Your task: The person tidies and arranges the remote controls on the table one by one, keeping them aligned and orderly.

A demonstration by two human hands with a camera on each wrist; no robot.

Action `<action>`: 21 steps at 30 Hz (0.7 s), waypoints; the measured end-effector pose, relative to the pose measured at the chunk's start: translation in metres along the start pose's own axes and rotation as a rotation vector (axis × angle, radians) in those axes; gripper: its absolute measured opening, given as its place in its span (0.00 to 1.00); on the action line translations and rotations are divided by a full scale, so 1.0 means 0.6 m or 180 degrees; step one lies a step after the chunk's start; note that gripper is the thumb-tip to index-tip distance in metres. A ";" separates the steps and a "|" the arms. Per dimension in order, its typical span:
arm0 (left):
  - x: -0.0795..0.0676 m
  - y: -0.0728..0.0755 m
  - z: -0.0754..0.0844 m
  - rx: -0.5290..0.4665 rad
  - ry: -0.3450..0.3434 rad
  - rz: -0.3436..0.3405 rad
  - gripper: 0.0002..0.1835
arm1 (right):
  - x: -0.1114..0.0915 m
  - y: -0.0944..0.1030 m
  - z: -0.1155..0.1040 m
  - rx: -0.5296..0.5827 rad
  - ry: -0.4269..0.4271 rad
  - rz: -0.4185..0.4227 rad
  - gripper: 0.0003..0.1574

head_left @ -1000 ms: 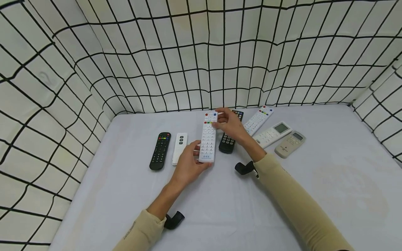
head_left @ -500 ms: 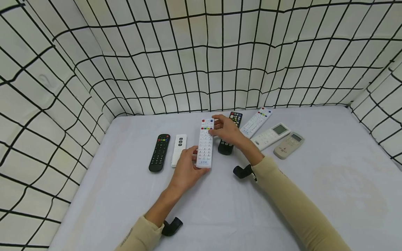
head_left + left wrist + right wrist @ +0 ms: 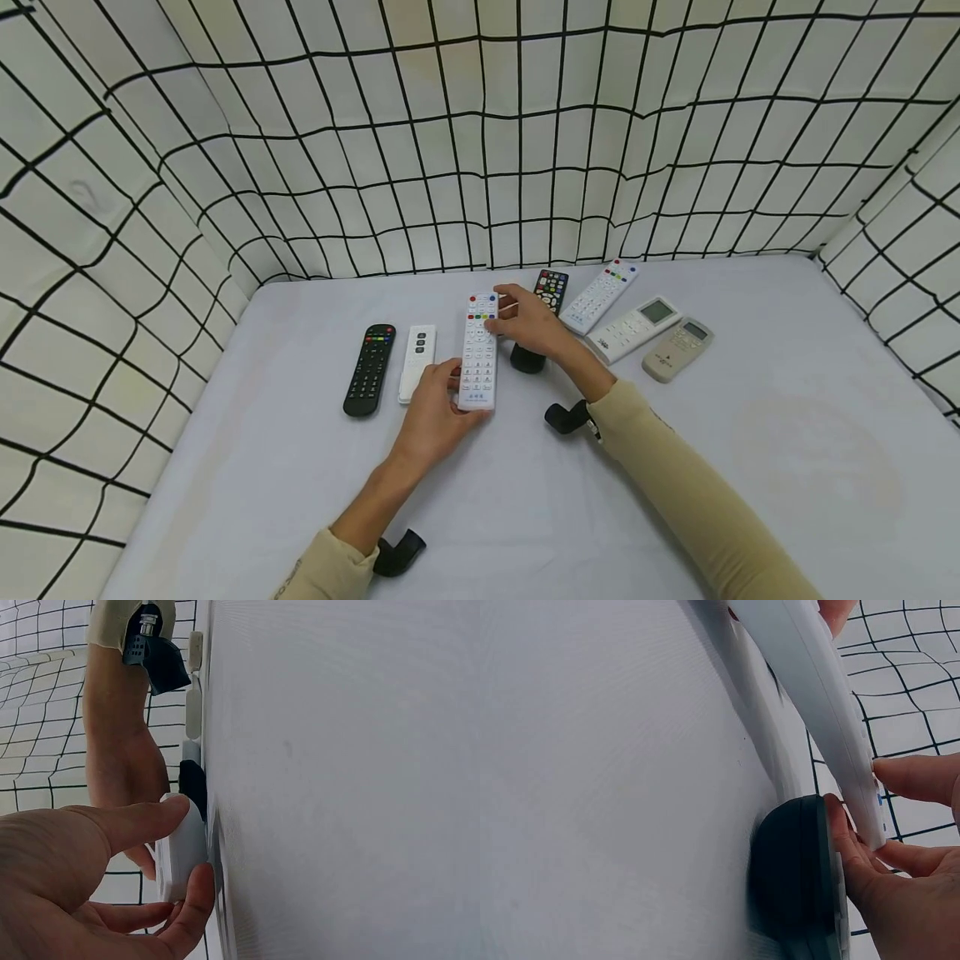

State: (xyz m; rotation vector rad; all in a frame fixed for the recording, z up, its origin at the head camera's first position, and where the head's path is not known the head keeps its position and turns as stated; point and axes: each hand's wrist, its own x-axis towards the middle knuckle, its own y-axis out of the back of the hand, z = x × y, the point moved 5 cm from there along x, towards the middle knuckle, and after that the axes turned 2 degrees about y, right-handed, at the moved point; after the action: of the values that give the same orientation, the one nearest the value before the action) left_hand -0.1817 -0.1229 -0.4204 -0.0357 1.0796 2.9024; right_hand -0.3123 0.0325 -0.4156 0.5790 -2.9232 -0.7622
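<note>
Both hands hold a white remote control (image 3: 477, 350) with colored buttons, its button face up. The left hand (image 3: 435, 418) grips its lower end, thumb at the bottom edge and fingers at the left side. At the upper right, the right hand (image 3: 531, 320) pinches it, thumb over the button face and fingers behind. In the right wrist view the white remote is raised off the cloth, its shadow below. A black remote (image 3: 551, 287), partly covered by the right hand, lies just to the right. Left of the held one lie a slim white remote (image 3: 417, 364) and another black remote (image 3: 370, 371).
Farther right on the white cloth (image 3: 480, 508) lie a second white button remote (image 3: 600, 297), a white remote with a screen (image 3: 633, 329) and a beige one (image 3: 677, 351). White walls with black netting (image 3: 487, 150) enclose the back and sides.
The held white remote and both hands have come slightly nearer to the person and a little left. The whole head view has shifted slightly; the other remotes lie as before.
</note>
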 end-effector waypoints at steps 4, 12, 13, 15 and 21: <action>-0.002 0.000 0.000 0.0017 0.0014 -0.0003 0.43 | 0.000 -0.003 -0.002 -0.0079 0.0026 -0.0036 0.44; -0.004 0.000 0.001 0.0101 0.0017 -0.0062 0.42 | 0.001 -0.008 -0.005 -0.0335 -0.0084 -0.0090 0.44; -0.004 -0.001 0.001 0.0114 0.0024 -0.0067 0.42 | 0.002 -0.009 -0.006 -0.0381 -0.0094 -0.0097 0.45; -0.005 -0.001 0.001 0.0125 0.0043 -0.0076 0.42 | 0.003 -0.011 -0.008 -0.0442 -0.0111 -0.0118 0.45; -0.008 0.000 0.002 0.0168 0.0109 -0.0077 0.42 | 0.007 -0.019 -0.012 -0.0539 -0.0113 -0.0180 0.46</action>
State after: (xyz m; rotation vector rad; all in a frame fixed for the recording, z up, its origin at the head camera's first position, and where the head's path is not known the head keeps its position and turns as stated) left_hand -0.1771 -0.1225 -0.4195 -0.0963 1.1523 2.8605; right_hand -0.3110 0.0187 -0.4148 0.6401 -2.8463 -1.0245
